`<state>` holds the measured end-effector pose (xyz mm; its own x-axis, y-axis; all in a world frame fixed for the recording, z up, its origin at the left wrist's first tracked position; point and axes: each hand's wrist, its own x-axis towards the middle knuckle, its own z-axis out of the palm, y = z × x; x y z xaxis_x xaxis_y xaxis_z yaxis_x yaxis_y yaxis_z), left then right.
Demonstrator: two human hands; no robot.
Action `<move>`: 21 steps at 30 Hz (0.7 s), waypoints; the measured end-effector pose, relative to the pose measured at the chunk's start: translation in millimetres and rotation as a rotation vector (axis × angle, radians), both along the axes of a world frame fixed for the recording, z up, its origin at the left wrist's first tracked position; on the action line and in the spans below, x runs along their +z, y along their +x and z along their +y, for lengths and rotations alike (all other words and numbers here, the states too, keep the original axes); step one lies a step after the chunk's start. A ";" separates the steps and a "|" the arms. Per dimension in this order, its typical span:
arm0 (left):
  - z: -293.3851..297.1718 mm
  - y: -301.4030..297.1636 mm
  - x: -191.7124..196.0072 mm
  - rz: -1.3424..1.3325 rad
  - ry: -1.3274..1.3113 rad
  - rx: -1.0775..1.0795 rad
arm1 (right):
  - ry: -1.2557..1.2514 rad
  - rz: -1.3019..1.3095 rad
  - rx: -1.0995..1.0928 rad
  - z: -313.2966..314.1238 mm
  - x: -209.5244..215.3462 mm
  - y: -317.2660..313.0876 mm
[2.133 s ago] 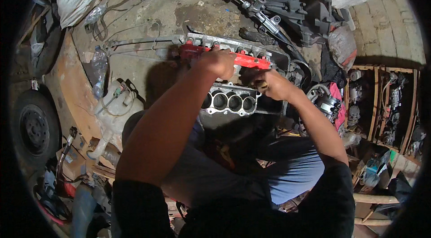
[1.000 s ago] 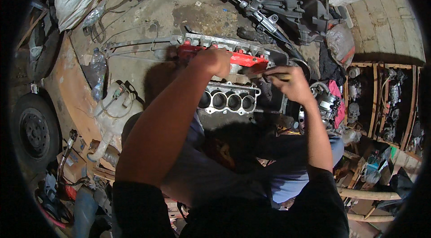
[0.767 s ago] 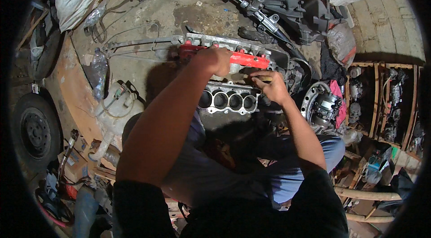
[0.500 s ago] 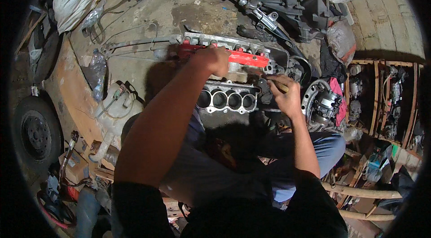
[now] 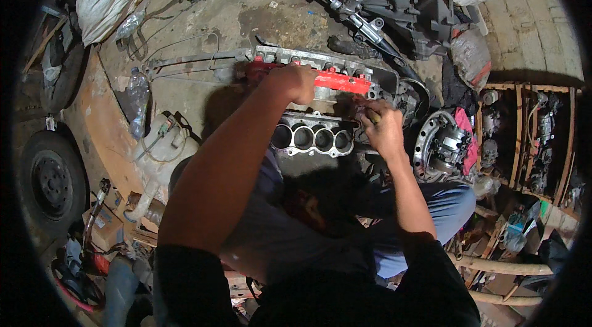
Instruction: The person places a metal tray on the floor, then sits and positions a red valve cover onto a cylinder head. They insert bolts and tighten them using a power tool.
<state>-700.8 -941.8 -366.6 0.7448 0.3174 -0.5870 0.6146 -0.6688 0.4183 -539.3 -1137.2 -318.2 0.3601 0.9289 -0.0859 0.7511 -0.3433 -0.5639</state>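
Head view looks down on a cluttered workshop floor [image 5: 203,12] of worn concrete, with a dark gearbox assembly [image 5: 407,0] up at one o'clock and a wheel [image 5: 52,182] lying out at nine o'clock. Nearer the middle sits the aluminium intake manifold [image 5: 311,139], its four round ports in a row facing up, and just beyond it at twelve o'clock runs the red fuel rail [image 5: 336,81] along a grey casting.

The person's left hand [image 5: 295,82] is curled down over the left part of that red rail, fingers wrapped and knuckles up — pressing or gripping it, though the palm hides exactly how. The right hand [image 5: 383,131] is closed at three o'clock of the manifold, right at its end; a small yellowish tip shows at the top of the fist, perhaps a tool handle, but I cannot tell what it is, nor whether it bears on a fastener.

The rail lies directly under the left fingers and just up-left of the right fingertips, close but apart from them.

My worry would be the dim light and the crowded corner — whatever the right hand works at could slip off its seat and skin the knuckles against the casting, or a loosened small part could drop into one of the open ports.
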 end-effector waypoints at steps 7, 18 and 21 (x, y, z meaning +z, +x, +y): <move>1.5 7.4 17.8 -0.004 -0.015 0.036 | 0.161 0.322 0.153 19.4 -31.5 -45.7; 10.6 -31.6 5.5 0.119 0.126 0.190 | -0.008 0.065 -0.147 10.2 -11.3 -16.4; 11.7 -43.4 20.8 0.218 0.159 0.192 | 0.151 0.190 -0.033 35.9 7.5 -44.7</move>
<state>-744.3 -930.1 -345.8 0.5248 0.5401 -0.6579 0.7993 -0.5786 0.1625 -584.0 -1101.3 -310.8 0.3811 0.9244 -0.0162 0.6166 -0.2672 -0.7406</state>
